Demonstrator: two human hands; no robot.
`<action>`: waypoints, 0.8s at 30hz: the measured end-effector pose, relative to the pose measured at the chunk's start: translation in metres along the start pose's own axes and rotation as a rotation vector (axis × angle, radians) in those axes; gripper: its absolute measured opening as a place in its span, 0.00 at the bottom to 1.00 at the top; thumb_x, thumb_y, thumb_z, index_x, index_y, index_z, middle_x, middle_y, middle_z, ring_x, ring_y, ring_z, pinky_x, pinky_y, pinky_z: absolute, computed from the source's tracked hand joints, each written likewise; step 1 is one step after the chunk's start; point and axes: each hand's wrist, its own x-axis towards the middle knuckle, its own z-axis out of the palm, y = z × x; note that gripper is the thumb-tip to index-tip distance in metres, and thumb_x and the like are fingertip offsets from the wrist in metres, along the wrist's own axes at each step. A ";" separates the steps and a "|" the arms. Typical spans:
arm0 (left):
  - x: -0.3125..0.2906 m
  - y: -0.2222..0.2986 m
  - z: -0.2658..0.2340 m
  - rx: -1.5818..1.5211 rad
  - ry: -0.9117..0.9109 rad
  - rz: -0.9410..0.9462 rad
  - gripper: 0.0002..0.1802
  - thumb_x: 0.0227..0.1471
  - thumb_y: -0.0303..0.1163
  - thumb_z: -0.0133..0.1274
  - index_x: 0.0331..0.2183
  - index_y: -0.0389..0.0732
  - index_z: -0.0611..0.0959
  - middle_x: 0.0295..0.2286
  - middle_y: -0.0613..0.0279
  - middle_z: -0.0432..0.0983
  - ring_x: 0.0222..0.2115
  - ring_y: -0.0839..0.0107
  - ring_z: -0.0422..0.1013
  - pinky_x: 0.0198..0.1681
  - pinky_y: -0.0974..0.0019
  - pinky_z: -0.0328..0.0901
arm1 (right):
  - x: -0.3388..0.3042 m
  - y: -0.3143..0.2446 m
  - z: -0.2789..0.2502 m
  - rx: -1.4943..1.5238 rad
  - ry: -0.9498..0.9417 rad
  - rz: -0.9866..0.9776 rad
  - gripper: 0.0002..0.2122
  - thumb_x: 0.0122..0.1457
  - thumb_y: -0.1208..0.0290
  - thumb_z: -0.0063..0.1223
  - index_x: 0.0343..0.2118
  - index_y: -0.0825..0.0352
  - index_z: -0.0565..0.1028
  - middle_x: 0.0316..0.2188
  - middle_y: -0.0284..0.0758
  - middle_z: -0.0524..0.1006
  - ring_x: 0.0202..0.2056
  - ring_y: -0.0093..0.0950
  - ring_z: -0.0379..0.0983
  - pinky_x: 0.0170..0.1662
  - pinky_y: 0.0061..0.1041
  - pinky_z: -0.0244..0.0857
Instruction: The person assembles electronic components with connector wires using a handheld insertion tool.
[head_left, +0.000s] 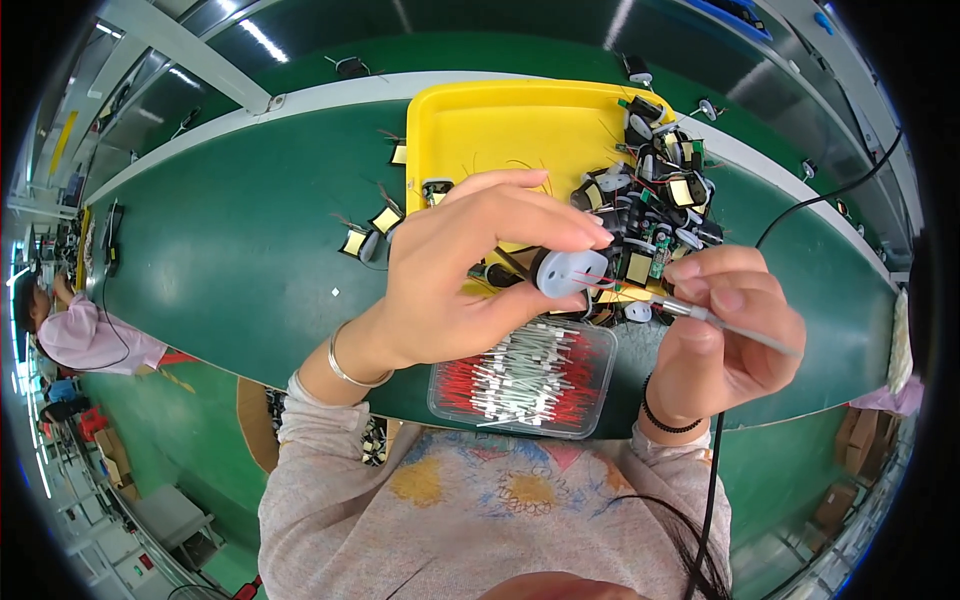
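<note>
Green workbench bore a yellow tray of small electronic parts. Our left hand pinched a white round plastic housing between thumb and fingers, above a clear box of red-and-white wire pieces. Our right hand closed around a slim soldering iron, tip near the housing.

A long green workbench with a pale edge runs under ceiling strip lights, above green floor.
</note>
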 end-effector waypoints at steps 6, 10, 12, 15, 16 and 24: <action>-0.001 0.000 0.000 -0.020 -0.016 -0.006 0.23 0.36 0.27 0.63 0.35 0.40 0.69 0.30 0.52 0.76 0.36 0.60 0.73 0.50 0.50 0.56 | 0.000 -0.003 0.000 -0.066 -0.028 0.032 0.12 0.42 0.78 0.60 0.29 0.71 0.69 0.22 0.39 0.72 0.26 0.33 0.71 0.27 0.26 0.68; -0.001 -0.003 0.000 -0.001 -0.022 0.014 0.22 0.37 0.29 0.63 0.34 0.40 0.69 0.31 0.51 0.75 0.36 0.58 0.73 0.50 0.48 0.55 | 0.005 -0.013 -0.001 -0.226 -0.184 -0.024 0.10 0.47 0.76 0.57 0.30 0.69 0.68 0.23 0.38 0.72 0.27 0.34 0.70 0.29 0.29 0.69; -0.002 -0.003 -0.001 0.011 -0.023 0.016 0.22 0.37 0.29 0.62 0.34 0.39 0.69 0.31 0.51 0.75 0.36 0.57 0.73 0.50 0.47 0.55 | 0.002 -0.011 0.001 -0.211 -0.145 -0.079 0.12 0.45 0.77 0.59 0.31 0.69 0.68 0.24 0.38 0.72 0.27 0.35 0.71 0.29 0.29 0.69; -0.002 -0.003 0.002 0.031 -0.007 0.026 0.21 0.38 0.30 0.62 0.34 0.39 0.68 0.30 0.51 0.75 0.35 0.57 0.73 0.50 0.47 0.55 | 0.005 -0.018 0.000 -0.285 -0.188 -0.104 0.13 0.43 0.77 0.61 0.31 0.69 0.69 0.24 0.39 0.73 0.27 0.35 0.72 0.28 0.28 0.69; -0.002 -0.002 0.005 0.003 0.061 -0.004 0.19 0.36 0.27 0.62 0.32 0.40 0.72 0.30 0.55 0.77 0.35 0.61 0.73 0.49 0.52 0.56 | 0.006 -0.019 -0.001 -0.276 -0.207 -0.089 0.13 0.42 0.77 0.62 0.30 0.69 0.69 0.24 0.39 0.74 0.27 0.36 0.72 0.28 0.28 0.69; -0.003 -0.004 0.007 0.006 0.117 -0.030 0.16 0.34 0.23 0.62 0.30 0.40 0.75 0.30 0.60 0.78 0.35 0.67 0.74 0.48 0.58 0.58 | 0.003 -0.020 0.002 -0.311 -0.186 -0.068 0.15 0.38 0.77 0.63 0.30 0.69 0.70 0.25 0.39 0.74 0.28 0.36 0.73 0.29 0.27 0.69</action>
